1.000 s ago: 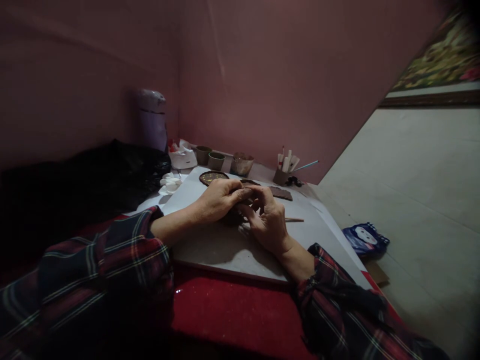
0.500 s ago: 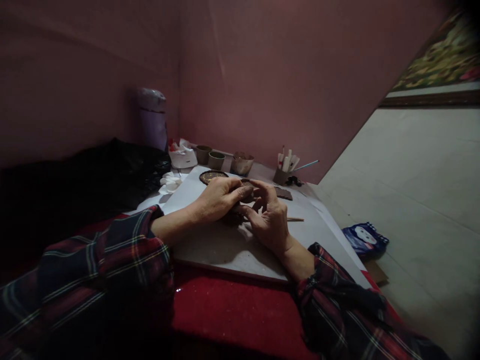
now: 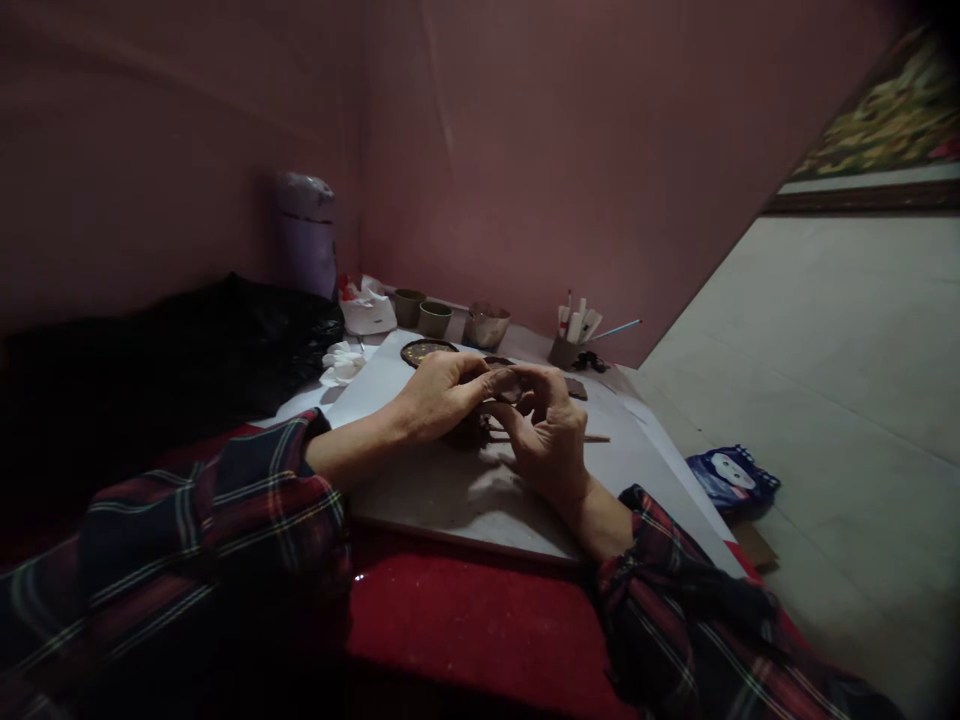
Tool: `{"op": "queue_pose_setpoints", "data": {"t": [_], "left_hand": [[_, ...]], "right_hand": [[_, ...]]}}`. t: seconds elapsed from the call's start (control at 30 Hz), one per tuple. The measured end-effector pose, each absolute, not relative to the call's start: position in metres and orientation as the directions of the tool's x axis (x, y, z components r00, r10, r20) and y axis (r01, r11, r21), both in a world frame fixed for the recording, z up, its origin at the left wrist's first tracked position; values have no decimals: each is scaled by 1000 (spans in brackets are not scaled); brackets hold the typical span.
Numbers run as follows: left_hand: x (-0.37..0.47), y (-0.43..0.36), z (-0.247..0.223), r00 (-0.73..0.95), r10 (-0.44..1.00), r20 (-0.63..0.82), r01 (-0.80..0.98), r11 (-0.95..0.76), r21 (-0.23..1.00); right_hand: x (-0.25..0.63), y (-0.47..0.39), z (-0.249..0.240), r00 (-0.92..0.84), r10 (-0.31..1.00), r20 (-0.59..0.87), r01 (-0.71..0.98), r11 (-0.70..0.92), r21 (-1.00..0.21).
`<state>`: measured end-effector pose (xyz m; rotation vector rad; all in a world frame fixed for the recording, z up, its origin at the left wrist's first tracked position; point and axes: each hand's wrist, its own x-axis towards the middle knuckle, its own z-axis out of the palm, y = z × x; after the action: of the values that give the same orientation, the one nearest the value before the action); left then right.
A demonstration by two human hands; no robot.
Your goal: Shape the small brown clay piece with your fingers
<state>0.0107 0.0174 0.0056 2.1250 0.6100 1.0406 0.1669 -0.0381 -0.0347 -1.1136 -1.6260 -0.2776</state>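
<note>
A small brown piece [image 3: 508,384], clay-like in look, is held up between the two hands, above the middle of the pale board [image 3: 450,495]. Its surface is seen as dull and matt, greyish brown where light is caught and darker along the underside. A rounded, slightly uneven outline can be made out, but much of it is covered by fingers, and its full shape cannot be told. It is clasped from the left by the left hand [image 3: 442,395], whose thumb is laid along its near side. From the right it is met by the right hand [image 3: 551,428], the forefinger arched over and the thumb set lower; whether it is gripped there or only touched cannot be told.

Below the left hand a dark brown lump [image 3: 469,434] with a rough edge is partly hidden, and a thin wooden stick [image 3: 598,438] is seen to reach out to the right from behind the right hand. On the far left of the board a round disc [image 3: 428,351] is placed, dark at the rim and flecked with yellow. Beyond the right hand a flat brown slab [image 3: 576,388] is partly covered. Farther off, a smeared bowl [image 3: 487,327] is set near the wall [image 3: 525,180]
</note>
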Motion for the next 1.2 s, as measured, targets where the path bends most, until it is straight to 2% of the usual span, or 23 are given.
{"op": "queue_pose_setpoints", "data": {"t": [0.27,0.43,0.6,0.73,1.0,1.2], "left_hand": [[11,21,3,563,626,540,129,-712,690],[12,20,4,568,624,537,129,-712,690],[11,19,5,569,608,554,59,-702,709],[10,18,5,582,615,532,84,-696,713],[11,17,6,567,580,585,103,-755,648],[10,15,8,560,596,575,72,-727,683]], "right_hand": [[167,-39,-35,26,587,809,757,517,-399],[168,-38,-35,-34,553,833,755,560,-341],[168,-39,-35,31,538,842,755,540,-373],[168,-39,-35,1,541,841,741,564,-364],[168,-39,-35,-53,577,815,750,562,-349],[168,-41,-33,-22,547,837,731,580,-360]]}}
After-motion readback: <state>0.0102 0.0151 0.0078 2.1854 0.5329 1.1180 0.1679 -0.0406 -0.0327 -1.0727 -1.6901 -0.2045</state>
